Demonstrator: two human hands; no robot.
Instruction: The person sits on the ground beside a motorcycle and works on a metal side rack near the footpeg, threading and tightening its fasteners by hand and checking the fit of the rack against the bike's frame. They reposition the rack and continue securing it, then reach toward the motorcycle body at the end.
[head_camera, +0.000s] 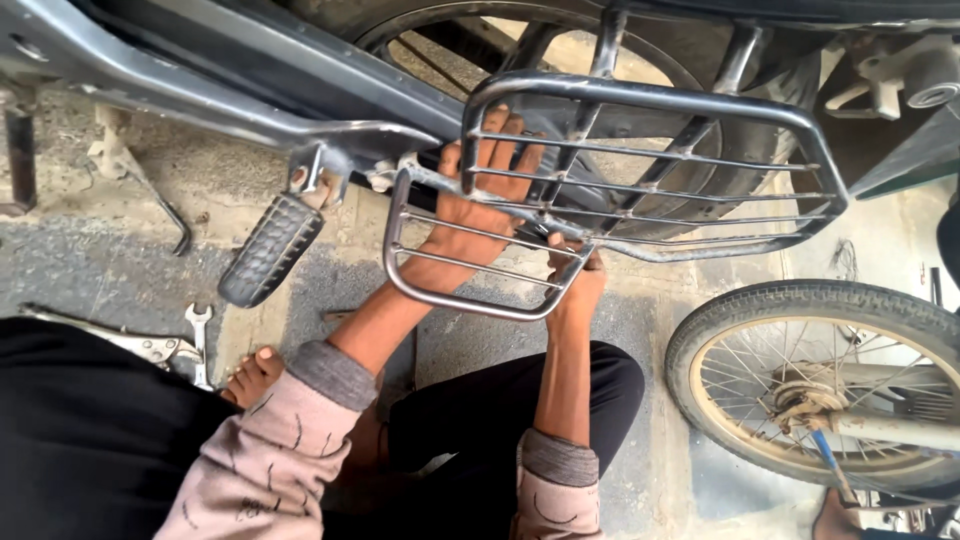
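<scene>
A grey metal wire guard rack (650, 100) hangs on the side of a motorcycle, beside the rear wheel (740, 160). My left hand (485, 195) reaches in behind the rack's thin bars, fingers spread and pointing up toward the frame. My right hand (575, 275) is closed on the lower edge of the rack where the two sections meet. Both sleeves are pinkish with grey cuffs. A black ribbed footpeg (270, 250) juts down just left of my left hand.
Locking pliers (130, 343) and an open-end spanner (198, 335) lie on the concrete floor at left, near my bare foot (255, 375). A bicycle wheel (820, 385) with a worn tyre stands at right. The motorcycle's grey frame tube (200, 95) crosses above.
</scene>
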